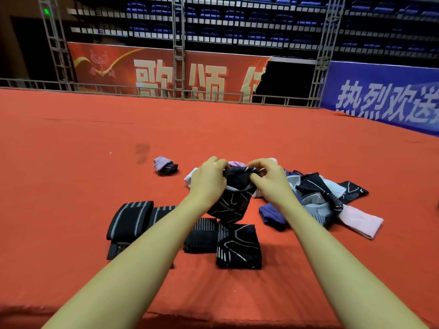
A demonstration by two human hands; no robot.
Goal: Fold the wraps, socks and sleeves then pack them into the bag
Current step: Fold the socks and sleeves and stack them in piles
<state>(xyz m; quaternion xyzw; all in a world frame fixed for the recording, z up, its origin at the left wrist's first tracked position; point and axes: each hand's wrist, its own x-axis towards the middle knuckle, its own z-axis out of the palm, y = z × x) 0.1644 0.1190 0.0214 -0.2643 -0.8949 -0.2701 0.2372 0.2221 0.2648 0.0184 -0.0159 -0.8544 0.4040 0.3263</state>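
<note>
both hands, left (209,179) and right (268,179), pinch the black sock (234,203) cuff; roll it over evenly, keep bundle tight.

Left hand (209,180) and right hand (270,182) pinch the top edge of a black patterned sock (234,203), held above the red worktop (71,162). Nearer the person lie a folded sock (238,245) and two striped wraps (129,219). A loose pile (327,200) lies at right; a rolled sock (165,165) at left.
</note>
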